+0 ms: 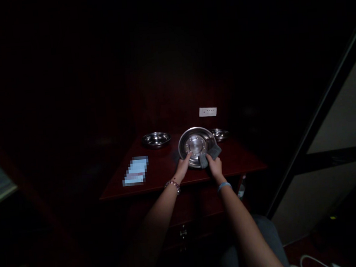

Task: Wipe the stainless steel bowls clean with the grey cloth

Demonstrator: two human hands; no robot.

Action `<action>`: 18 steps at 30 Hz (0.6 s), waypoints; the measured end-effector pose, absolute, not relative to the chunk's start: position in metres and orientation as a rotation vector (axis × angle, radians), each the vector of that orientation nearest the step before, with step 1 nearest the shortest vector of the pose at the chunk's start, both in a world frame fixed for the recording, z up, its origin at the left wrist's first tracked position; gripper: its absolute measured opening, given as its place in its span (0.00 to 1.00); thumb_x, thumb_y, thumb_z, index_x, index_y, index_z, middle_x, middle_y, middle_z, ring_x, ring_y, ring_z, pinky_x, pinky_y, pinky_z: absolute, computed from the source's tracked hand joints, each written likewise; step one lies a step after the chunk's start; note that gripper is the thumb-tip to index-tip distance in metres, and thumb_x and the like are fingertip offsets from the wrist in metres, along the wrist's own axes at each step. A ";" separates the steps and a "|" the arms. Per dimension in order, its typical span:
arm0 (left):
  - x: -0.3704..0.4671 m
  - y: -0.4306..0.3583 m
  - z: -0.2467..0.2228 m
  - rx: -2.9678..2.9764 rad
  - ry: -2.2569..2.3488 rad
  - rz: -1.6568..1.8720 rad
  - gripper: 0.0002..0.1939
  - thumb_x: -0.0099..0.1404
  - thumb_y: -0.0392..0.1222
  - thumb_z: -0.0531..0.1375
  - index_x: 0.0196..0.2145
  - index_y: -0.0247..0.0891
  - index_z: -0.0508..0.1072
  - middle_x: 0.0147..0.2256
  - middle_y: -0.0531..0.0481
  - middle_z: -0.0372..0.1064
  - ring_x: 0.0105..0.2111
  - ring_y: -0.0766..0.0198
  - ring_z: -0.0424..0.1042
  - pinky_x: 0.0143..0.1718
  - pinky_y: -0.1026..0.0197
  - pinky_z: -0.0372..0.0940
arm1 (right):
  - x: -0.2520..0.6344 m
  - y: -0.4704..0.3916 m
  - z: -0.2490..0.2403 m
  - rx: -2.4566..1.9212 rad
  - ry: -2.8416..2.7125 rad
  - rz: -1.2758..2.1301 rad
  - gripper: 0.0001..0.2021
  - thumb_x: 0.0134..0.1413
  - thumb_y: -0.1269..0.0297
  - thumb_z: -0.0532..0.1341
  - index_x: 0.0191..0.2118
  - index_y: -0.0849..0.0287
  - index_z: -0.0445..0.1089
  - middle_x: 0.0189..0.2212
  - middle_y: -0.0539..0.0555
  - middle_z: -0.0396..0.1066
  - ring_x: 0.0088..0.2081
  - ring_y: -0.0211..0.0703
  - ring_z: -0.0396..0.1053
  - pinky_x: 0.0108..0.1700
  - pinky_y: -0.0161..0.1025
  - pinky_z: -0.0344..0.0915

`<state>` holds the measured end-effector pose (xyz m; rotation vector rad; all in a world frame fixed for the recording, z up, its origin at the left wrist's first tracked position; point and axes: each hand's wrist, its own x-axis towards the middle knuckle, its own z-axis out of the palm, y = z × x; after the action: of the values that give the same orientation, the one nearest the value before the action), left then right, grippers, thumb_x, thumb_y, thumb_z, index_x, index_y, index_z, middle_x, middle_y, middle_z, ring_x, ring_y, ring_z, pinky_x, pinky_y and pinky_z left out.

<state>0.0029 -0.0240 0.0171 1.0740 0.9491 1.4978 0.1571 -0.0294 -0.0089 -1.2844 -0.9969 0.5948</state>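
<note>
A shiny metal bowl (195, 143) is tilted up above the dark red desk (159, 174), its inside facing me. My left hand (183, 166) grips the lower left rim, thumb on the inner side. At the lower right rim, my right hand (215, 165) holds a grey cloth (214, 151) against the bowl, with part of the cloth folded over inside. The fingers behind the bowl are hidden. Another metal bowl (156, 140) rests at the back left of the desk, and a third one (221, 134) stands behind the held bowl on the right, partly covered by it.
A pixelated light-blue rectangle (136, 171) lies on the desk's left side. A white socket panel (207, 112) is on the back wall. Below the desk are a drawer handle (183, 232) and, to the right, a bottle (241, 187). White cable (312, 258) runs along the floor.
</note>
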 end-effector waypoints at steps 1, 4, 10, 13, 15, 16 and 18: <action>0.003 -0.025 0.018 1.073 0.954 1.499 0.16 0.66 0.39 0.62 0.50 0.31 0.75 0.52 0.41 0.75 0.55 0.54 0.72 0.63 0.52 0.58 | 0.157 -0.029 -0.009 -1.282 -1.000 0.594 0.19 0.50 0.54 0.63 0.39 0.65 0.80 0.40 0.63 0.80 0.46 0.54 0.77 0.45 0.39 0.69; 0.003 -0.026 0.018 1.067 0.961 1.503 0.16 0.66 0.40 0.62 0.50 0.31 0.75 0.51 0.39 0.75 0.54 0.54 0.73 0.63 0.51 0.58 | 0.158 -0.028 -0.010 -1.278 -1.010 0.591 0.19 0.50 0.54 0.63 0.38 0.66 0.80 0.39 0.64 0.80 0.43 0.54 0.78 0.44 0.40 0.70; 0.002 -0.021 0.013 1.071 0.954 1.511 0.15 0.66 0.39 0.62 0.49 0.31 0.76 0.50 0.40 0.76 0.53 0.54 0.73 0.63 0.51 0.59 | 0.158 -0.027 -0.012 -1.263 -0.995 0.591 0.19 0.49 0.53 0.64 0.37 0.66 0.80 0.38 0.64 0.80 0.42 0.54 0.78 0.43 0.39 0.70; 0.003 -0.017 0.010 1.081 0.961 1.515 0.17 0.66 0.39 0.62 0.51 0.30 0.75 0.51 0.41 0.76 0.53 0.55 0.73 0.63 0.53 0.58 | 0.159 -0.026 -0.013 -1.248 -1.003 0.601 0.20 0.50 0.52 0.63 0.37 0.67 0.79 0.39 0.64 0.80 0.43 0.55 0.78 0.43 0.40 0.70; 0.003 -0.016 0.010 1.081 0.966 1.520 0.17 0.66 0.39 0.61 0.51 0.31 0.75 0.52 0.41 0.75 0.53 0.56 0.73 0.63 0.54 0.59 | 0.158 -0.026 -0.013 -1.240 -1.010 0.605 0.20 0.50 0.52 0.63 0.38 0.66 0.79 0.40 0.64 0.80 0.43 0.55 0.78 0.44 0.40 0.69; 0.003 -0.016 0.009 1.082 0.967 1.520 0.17 0.66 0.39 0.61 0.52 0.31 0.74 0.52 0.41 0.75 0.53 0.56 0.73 0.63 0.54 0.59 | 0.158 -0.025 -0.013 -1.237 -1.010 0.607 0.20 0.50 0.52 0.63 0.38 0.66 0.79 0.40 0.64 0.80 0.43 0.55 0.78 0.44 0.40 0.69; 0.002 -0.016 0.010 1.089 0.962 1.516 0.17 0.66 0.39 0.61 0.52 0.32 0.74 0.53 0.41 0.74 0.54 0.56 0.73 0.63 0.53 0.59 | 0.158 -0.025 -0.013 -1.238 -1.006 0.607 0.20 0.50 0.52 0.63 0.38 0.66 0.79 0.40 0.63 0.80 0.44 0.54 0.78 0.44 0.39 0.69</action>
<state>0.0022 -0.0164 0.0100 1.0885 0.9622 1.5160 0.1579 -0.0252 -0.0129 -1.2384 -1.0059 0.6068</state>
